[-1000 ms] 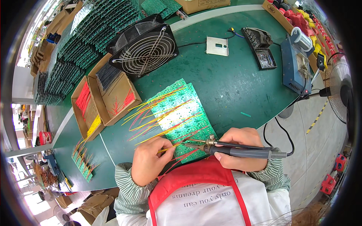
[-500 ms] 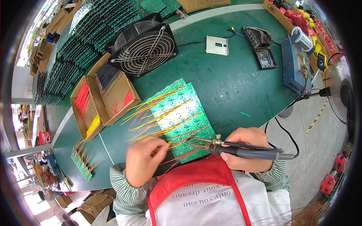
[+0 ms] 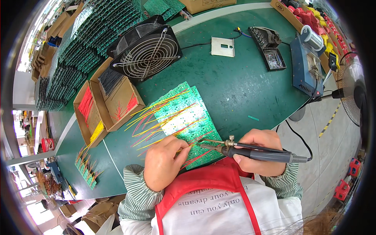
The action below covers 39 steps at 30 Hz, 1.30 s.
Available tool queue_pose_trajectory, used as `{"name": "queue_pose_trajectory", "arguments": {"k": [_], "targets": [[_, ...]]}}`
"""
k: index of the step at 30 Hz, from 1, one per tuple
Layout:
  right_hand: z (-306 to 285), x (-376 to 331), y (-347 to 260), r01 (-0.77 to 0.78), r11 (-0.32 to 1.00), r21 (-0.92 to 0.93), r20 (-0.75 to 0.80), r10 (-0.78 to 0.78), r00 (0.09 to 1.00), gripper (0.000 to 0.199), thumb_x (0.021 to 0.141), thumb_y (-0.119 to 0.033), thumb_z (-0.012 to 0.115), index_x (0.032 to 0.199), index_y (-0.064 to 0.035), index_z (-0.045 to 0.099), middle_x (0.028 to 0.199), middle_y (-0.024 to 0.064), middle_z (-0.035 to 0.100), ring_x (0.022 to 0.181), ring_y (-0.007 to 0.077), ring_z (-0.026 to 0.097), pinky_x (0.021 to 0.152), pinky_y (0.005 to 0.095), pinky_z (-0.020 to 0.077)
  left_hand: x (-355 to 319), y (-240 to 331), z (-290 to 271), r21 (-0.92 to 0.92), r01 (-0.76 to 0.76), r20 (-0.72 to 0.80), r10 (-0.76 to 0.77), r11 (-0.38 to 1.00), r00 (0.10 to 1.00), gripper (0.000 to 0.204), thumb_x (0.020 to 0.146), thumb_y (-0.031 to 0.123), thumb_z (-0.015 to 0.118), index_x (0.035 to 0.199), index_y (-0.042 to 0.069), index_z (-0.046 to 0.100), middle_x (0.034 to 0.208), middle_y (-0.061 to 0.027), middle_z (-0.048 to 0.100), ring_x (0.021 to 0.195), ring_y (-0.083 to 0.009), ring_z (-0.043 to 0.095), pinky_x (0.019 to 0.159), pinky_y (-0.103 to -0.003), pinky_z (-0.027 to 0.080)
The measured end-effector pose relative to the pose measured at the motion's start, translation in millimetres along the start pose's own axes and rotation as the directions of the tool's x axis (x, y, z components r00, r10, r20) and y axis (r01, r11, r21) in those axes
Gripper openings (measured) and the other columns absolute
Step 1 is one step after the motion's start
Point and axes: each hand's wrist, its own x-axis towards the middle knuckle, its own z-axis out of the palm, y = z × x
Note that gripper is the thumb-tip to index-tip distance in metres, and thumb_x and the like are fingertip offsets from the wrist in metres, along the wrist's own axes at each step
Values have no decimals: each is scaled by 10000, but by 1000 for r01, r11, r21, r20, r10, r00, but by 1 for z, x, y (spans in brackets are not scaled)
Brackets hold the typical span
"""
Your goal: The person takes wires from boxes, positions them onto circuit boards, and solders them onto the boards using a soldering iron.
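A green circuit board panel (image 3: 205, 117) lies on the bench in front of me, with rows of red and yellow wires (image 3: 164, 103) sticking out past its left side. My left hand (image 3: 162, 162) is over the near left part of the board, thumb and forefinger pinched on a yellow wire (image 3: 191, 145) whose end reaches the board. In my right hand (image 3: 263, 168) is a soldering iron (image 3: 266, 155) with a thin metal feed tube clamped above it. Its tip and the tube's end meet at the board, close beside the pinched wire.
Left of the board stands a cardboard tray (image 3: 111, 125) of red, yellow and black wires. Behind it are a black fan (image 3: 150, 55) and stacked circuit boards (image 3: 70, 70). A blue soldering station (image 3: 305, 66) with a solder spool (image 3: 313, 39) stands at right. A smaller wired board (image 3: 84, 172) lies at left.
My left hand has moved right and over the board, bringing the yellow wire to the iron's tip. The iron has shifted only slightly.
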Motion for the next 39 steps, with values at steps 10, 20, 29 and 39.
{"name": "queue_pose_trajectory", "arguments": {"k": [10,20,29,39], "targets": [[-2,3,1,-2,1000,3,16,2,1000,160,677,-63,719,758,-17,588,597,47,602,485,118,575,466,250,431,2,4,-2,-13,52,33,-51,999,998,81,771,65,696,792,11,639,720,-78,577,539,-170,570,505,-281,452],[-14,-7,1,-22,1000,20,-41,23,999,171,690,-63,723,771,-3,584,602,47,609,486,99,571,462,237,425,5,15,-13,167,-79,-176,109,983,978,84,754,22,694,822,10,646,775,-113,625,642,-240,614,568,-313,492],[-16,-6,5,-22,1000,-17,-50,22,999,162,695,-61,719,772,-5,588,606,43,607,493,98,566,466,237,422,16,8,12,30,-84,2,84,996,996,77,762,40,687,816,10,641,755,-89,595,582,-207,593,524,-301,470],[-19,-10,8,-14,1000,-11,-54,14,998,168,677,-47,721,773,-4,590,617,41,610,496,96,565,466,236,422,15,10,17,4,-49,21,49,999,999,75,753,88,678,790,51,623,756,-89,569,661,-287,586,584,-371,470]]}}
